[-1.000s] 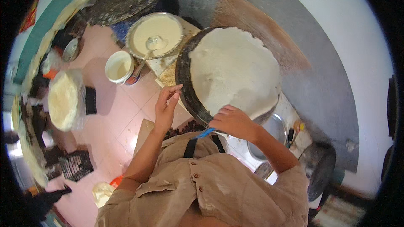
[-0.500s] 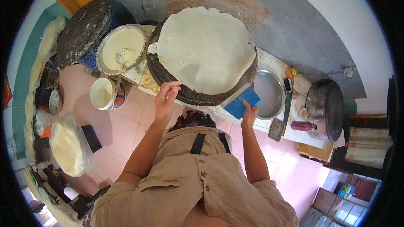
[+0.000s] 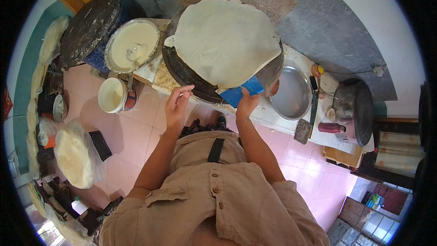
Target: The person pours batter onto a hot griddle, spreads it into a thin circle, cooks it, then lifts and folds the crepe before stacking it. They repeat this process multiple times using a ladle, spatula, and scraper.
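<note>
Head view: a bowl of batter sits on the counter. The left hand, fingers loosely curled and holding nothing, hovers at the griddle's near rim. The thin pancake covers the griddle. The right hand grips a blue scraper under the pancake's edge.

right hand gripping blue scraper, crepe
</note>
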Demonstrator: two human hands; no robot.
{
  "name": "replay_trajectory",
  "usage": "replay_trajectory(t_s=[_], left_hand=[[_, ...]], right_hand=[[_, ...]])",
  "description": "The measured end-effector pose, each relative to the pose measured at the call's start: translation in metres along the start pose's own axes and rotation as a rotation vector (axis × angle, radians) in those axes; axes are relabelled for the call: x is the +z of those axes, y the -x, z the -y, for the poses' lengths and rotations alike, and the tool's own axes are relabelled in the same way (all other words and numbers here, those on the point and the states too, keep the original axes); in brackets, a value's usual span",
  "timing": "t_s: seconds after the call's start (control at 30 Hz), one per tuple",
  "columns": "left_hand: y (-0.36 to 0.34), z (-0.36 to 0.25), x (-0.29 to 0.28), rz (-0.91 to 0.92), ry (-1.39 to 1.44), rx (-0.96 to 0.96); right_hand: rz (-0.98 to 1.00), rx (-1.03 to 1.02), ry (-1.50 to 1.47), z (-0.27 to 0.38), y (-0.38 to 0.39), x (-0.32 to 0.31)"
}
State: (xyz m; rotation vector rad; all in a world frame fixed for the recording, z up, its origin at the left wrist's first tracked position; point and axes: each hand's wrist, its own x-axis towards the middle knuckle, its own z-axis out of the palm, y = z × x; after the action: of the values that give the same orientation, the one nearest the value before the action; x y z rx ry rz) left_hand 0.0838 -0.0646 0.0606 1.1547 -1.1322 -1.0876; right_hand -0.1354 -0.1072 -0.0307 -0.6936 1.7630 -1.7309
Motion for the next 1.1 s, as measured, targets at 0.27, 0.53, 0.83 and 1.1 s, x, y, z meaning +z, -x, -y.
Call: replay_trajectory(t_s=[0.27,0.53,0.83,1.1], left_hand=[[-0.002,-0.001,-0.013,-0.017,-0.023,-0.025],[0.007,0.011,-0.056,-0.047,-0.039,-0.055],[0.052,0.054,-0.073,0.12,-0.071,-0.263],[0.066,0.04,-0.048,0.339,-0.13,-0.378]], right_hand=[[0.016,0.116,-0.143,-0.016,0.034,0.048],[0.122,0.47,-0.256,0.028,0.045,-0.057],[-0.183,0.625,-0.193,-0.01,0.062,-0.196],[-0.27,0.776,-0.136,-0.088,0.073,-0.265]])
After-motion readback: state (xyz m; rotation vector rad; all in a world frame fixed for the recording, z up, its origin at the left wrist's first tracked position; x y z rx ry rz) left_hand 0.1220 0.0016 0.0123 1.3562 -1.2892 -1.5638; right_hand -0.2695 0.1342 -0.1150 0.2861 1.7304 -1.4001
